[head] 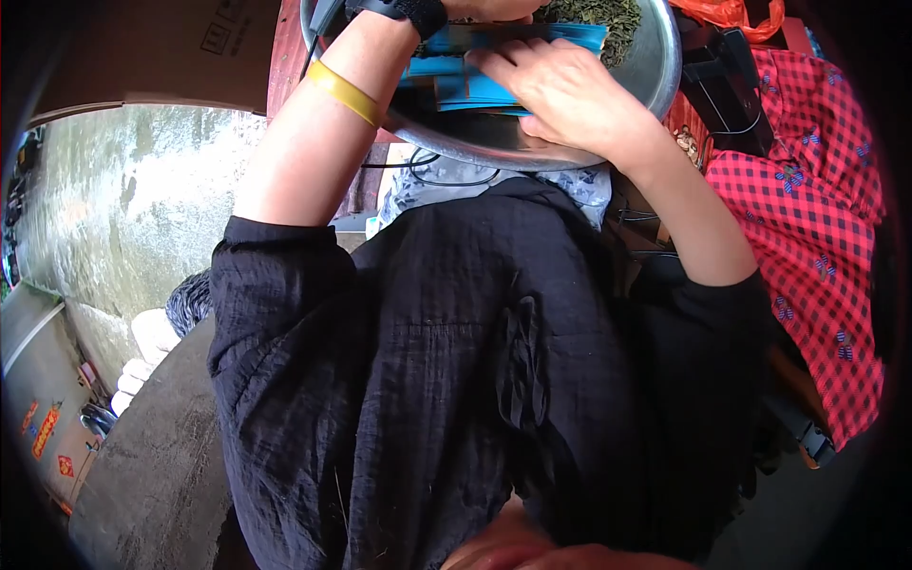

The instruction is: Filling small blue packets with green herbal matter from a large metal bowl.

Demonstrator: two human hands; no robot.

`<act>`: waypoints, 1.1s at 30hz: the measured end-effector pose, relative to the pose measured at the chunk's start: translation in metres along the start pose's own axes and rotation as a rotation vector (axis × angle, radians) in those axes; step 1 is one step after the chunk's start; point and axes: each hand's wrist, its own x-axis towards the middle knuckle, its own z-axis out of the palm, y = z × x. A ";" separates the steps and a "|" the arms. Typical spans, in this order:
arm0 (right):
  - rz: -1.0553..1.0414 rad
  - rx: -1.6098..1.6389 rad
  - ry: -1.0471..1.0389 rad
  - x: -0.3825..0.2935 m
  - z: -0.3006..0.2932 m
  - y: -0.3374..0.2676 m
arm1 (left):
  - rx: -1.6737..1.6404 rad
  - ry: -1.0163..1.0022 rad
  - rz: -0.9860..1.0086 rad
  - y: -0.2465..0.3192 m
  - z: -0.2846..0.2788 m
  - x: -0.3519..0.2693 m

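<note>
A large round metal basin (659,85) lies before me, with dried green leaves (605,21), resembling tea, heaped at its far side. Several flat blue packets (470,96) are stacked and overlapping inside it. My right hand (556,85) is over the stack, its fingers curled onto the packets and its thumb near their close edge. My left hand (491,8) is at the top edge of the view, just beyond the packets and mostly cut off. What it holds, if anything, is hidden. A black band (420,14) circles the left wrist, and a yellow bracelet (345,92) sits on that forearm.
A red wooden surface (285,60) shows beside the basin. Near its right rim stand a black device (723,85) with a cable and a red checkered cloth (791,192). An orange plastic bag (748,18) lies behind. At left is a cardboard box (149,50). A black cable (456,182) loops below the basin.
</note>
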 end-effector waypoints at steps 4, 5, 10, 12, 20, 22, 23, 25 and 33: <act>0.030 0.086 -0.070 0.009 -0.009 0.017 | -0.176 -0.035 0.009 -0.022 0.003 0.011; 0.090 0.145 -0.071 0.005 -0.011 0.027 | -0.185 -0.037 0.003 -0.021 0.004 0.015; 0.293 0.066 0.130 0.001 -0.012 0.039 | -0.168 0.130 0.134 -0.023 0.007 0.013; 0.434 -0.008 0.071 -0.004 -0.003 0.048 | -0.173 0.059 0.140 -0.014 0.002 0.011; 0.252 -0.088 0.485 -0.007 -0.025 0.027 | 0.182 0.003 0.163 -0.008 0.004 -0.004; 0.227 -0.003 0.352 -0.016 -0.040 0.011 | 0.218 0.005 0.106 -0.014 0.015 0.001; 0.211 0.078 0.217 -0.016 -0.045 0.004 | 0.254 -0.004 0.054 -0.020 0.018 0.002; 0.208 0.150 0.051 -0.017 -0.043 0.003 | 0.285 0.029 0.112 -0.022 0.024 0.007; 0.282 0.333 -0.424 0.000 -0.022 0.014 | 0.349 0.034 0.081 -0.027 0.041 0.022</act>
